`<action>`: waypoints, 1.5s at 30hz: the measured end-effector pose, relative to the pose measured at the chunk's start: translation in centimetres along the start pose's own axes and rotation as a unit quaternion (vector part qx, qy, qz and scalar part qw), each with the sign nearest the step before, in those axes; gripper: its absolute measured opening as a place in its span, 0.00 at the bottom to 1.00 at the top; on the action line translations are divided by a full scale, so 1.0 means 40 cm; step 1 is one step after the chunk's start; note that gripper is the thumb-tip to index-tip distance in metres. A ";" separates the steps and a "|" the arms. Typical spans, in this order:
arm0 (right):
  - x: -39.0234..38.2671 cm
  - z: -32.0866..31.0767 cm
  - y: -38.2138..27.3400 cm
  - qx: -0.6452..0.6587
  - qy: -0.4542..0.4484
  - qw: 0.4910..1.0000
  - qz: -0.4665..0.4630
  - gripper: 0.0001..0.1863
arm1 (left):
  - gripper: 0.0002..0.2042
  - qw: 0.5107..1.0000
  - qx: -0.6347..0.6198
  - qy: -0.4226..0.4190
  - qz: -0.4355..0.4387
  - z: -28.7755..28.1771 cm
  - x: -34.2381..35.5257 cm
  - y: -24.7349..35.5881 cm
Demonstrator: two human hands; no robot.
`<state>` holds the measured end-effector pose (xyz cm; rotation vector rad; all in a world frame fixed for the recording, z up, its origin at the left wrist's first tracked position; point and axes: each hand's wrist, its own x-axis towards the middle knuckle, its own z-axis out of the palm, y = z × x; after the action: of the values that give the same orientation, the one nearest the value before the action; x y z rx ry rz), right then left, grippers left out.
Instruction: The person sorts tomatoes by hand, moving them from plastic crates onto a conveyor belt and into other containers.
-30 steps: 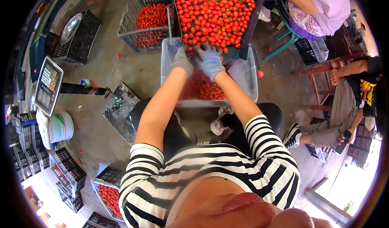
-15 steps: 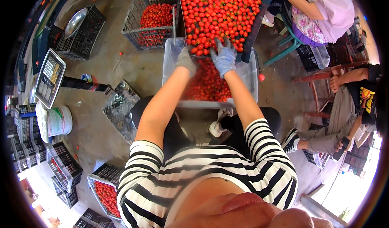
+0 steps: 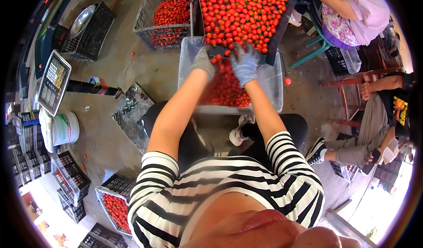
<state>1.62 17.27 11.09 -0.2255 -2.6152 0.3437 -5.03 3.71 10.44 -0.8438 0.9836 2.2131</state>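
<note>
My left hand (image 3: 203, 61) in a grey glove is at the lower-left corner of a dark sloped tray (image 3: 278, 36), fingers loosely extended. My right hand (image 3: 244, 63) in a blue-grey glove has its fingers spread over cherry tomatoes (image 3: 238, 19) at the tray's lower edge. A few loose tomatoes (image 3: 217, 59) are between my hands, above a translucent plastic bin (image 3: 273, 85) that stands below the tray's lip and holds many more tomatoes (image 3: 227, 89). The bin's contents look partly blurred.
A grey crate (image 3: 143, 27) of tomatoes stands left of the tray. A scale (image 3: 53, 83), white bucket (image 3: 65, 131) and more crates (image 3: 70, 177) are at left. A person in pink (image 3: 352, 19) sits upper right; another person (image 3: 374, 116) sits at right beside red wooden furniture (image 3: 343, 102).
My right hand has shifted rightward along the tray's lower edge, its fingers now among the tomatoes there. My left hand has moved slightly up. Loose tomatoes have come down between my hands.
</note>
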 end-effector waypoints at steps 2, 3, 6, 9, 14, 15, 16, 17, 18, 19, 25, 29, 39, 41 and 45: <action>0.007 0.010 0.083 0.006 0.031 0.994 0.103 0.24 | 0.11 1.000 -0.001 0.006 0.009 0.000 0.012 -0.005; 0.008 0.015 0.102 0.006 0.028 0.989 0.146 0.24 | 0.11 1.000 0.000 0.007 0.015 0.004 0.015 -0.003; -0.017 0.023 0.092 0.020 -0.071 0.992 0.099 0.25 | 0.12 0.999 0.011 0.018 0.027 0.007 0.010 -0.007; 0.018 0.009 0.033 0.026 -0.099 0.993 0.063 0.26 | 0.13 0.999 0.014 0.036 0.017 0.015 -0.007 -0.002; 0.085 0.054 -0.059 -0.039 -0.130 0.990 -0.038 0.26 | 0.13 1.000 -0.012 0.006 0.018 0.020 0.005 -0.002; 0.080 0.067 -0.080 -0.031 -0.160 0.985 -0.048 0.25 | 0.13 0.999 -0.024 -0.005 0.026 0.004 0.030 -0.005; 0.075 0.073 -0.093 -0.022 -0.190 0.980 -0.059 0.25 | 0.13 0.999 -0.013 -0.014 0.026 -0.010 0.055 -0.004; 0.064 0.065 -0.102 -0.009 -0.197 0.978 -0.065 0.24 | 0.12 0.999 -0.029 -0.010 0.036 -0.023 0.074 -0.007; 0.051 0.043 -0.111 0.003 -0.206 0.976 -0.072 0.23 | 0.12 0.998 -0.046 -0.006 0.047 -0.033 0.082 -0.011; 0.045 0.029 -0.115 0.016 -0.214 0.973 -0.080 0.23 | 0.11 0.996 -0.064 -0.001 0.058 -0.044 0.090 -0.012; 0.076 0.021 0.107 -0.036 0.004 0.994 0.102 0.23 | 0.17 1.000 0.002 0.006 0.010 0.010 -0.007 0.000; 0.033 0.031 0.120 -0.047 -0.065 0.993 0.088 0.21 | 0.18 0.999 -0.040 -0.032 0.016 0.017 -0.003 0.002; 0.077 0.042 -0.034 -0.054 -0.073 0.994 -0.059 0.24 | 0.14 1.000 0.003 0.000 -0.004 0.019 -0.010 0.009; 0.059 0.078 -0.071 -0.046 -0.118 0.988 -0.084 0.25 | 0.16 0.999 -0.031 -0.033 0.027 0.006 0.032 -0.005; 0.048 0.032 -0.072 0.015 -0.180 0.982 -0.059 0.24 | 0.17 0.999 -0.017 0.003 0.042 -0.010 0.036 -0.006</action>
<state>-0.96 14.67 11.68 0.0055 -2.9600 0.4157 -5.67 3.89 9.07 -0.8392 1.0034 2.3051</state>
